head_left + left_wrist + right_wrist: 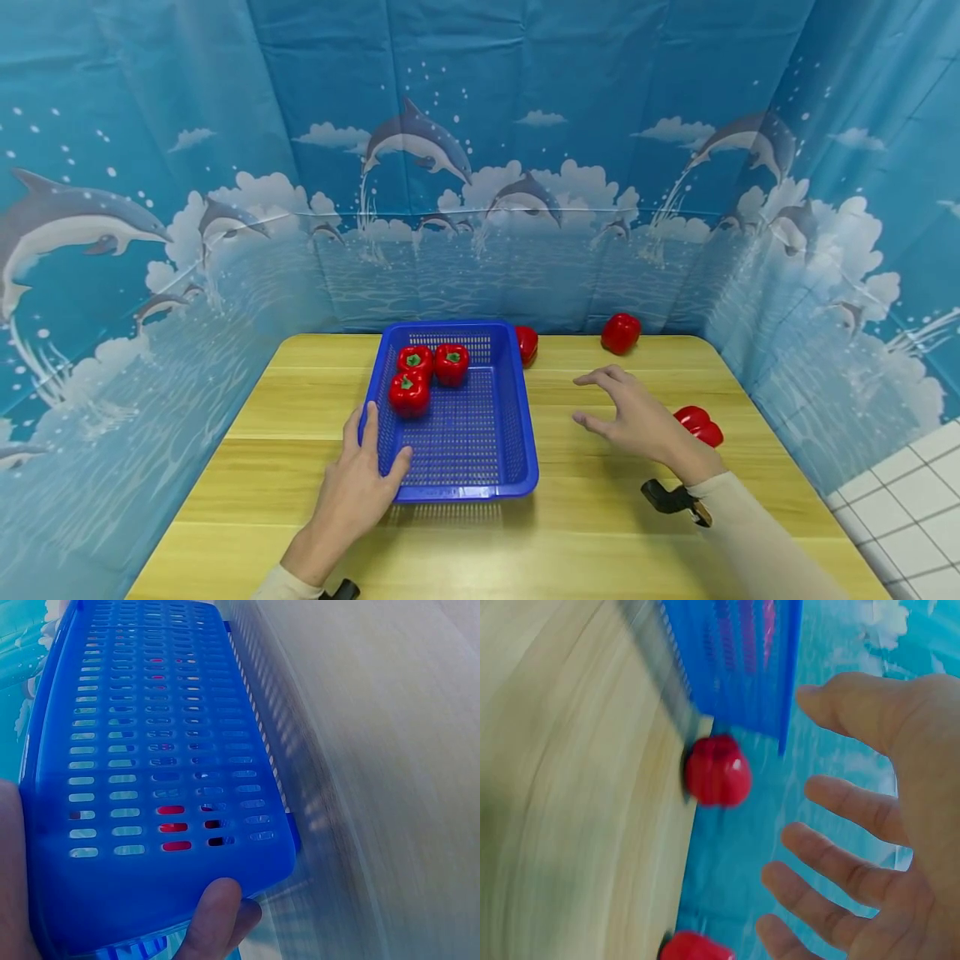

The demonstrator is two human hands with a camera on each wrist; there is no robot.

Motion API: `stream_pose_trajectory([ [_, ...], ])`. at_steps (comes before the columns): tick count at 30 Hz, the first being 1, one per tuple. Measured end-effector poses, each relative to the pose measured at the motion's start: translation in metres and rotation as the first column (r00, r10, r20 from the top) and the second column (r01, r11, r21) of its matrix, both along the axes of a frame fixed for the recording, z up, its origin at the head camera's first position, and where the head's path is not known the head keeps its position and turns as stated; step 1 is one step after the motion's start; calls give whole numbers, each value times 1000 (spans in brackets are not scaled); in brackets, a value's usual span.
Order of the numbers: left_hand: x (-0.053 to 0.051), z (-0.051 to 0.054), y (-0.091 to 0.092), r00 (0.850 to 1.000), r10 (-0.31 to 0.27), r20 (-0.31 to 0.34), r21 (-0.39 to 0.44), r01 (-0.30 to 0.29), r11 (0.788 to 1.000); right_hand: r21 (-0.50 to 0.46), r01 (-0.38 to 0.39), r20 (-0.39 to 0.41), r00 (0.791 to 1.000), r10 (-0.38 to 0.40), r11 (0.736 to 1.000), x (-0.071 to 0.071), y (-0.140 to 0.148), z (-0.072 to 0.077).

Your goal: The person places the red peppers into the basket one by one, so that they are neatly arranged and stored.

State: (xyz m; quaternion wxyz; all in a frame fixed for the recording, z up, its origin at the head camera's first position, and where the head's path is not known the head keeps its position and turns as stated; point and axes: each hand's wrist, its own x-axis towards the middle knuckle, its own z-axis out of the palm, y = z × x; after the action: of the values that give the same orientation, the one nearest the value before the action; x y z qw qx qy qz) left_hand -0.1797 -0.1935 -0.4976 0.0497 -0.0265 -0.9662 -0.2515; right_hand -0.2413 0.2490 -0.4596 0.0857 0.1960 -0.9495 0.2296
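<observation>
Left hand: mine (348, 487) holds the blue basket (461, 442) near its near left corner, thumb and fingers to either side of the wall; a hard pull could tilt it.
Blue basket: left of the middle of the surface (517, 546), its far side close to the far edge.
Three red peppers (409, 395): inside, bunched toward the basket's far left corner; tipping might roll them across its floor.
Corner pepper (528, 345): just beside the basket's far right corner; a rightward shove of the basket could knock it away.
Far pepper (621, 334): close to the far edge, toward the surface's far right corner; a clumsy touch could send it over.
Right hand: mine (637, 421) is spread wide, holding nothing, right of the basket.
Right pepper (703, 427): near the right edge, partly behind my wrist; a backward sweep could push it off.
</observation>
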Motion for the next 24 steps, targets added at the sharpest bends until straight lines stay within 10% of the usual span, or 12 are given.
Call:
stream_pose_trajectory([
  [24,-1,-3,0,1000,-10,-23,-7,10,1000,92,113,21,993,-115,989,13,122,-33],
])
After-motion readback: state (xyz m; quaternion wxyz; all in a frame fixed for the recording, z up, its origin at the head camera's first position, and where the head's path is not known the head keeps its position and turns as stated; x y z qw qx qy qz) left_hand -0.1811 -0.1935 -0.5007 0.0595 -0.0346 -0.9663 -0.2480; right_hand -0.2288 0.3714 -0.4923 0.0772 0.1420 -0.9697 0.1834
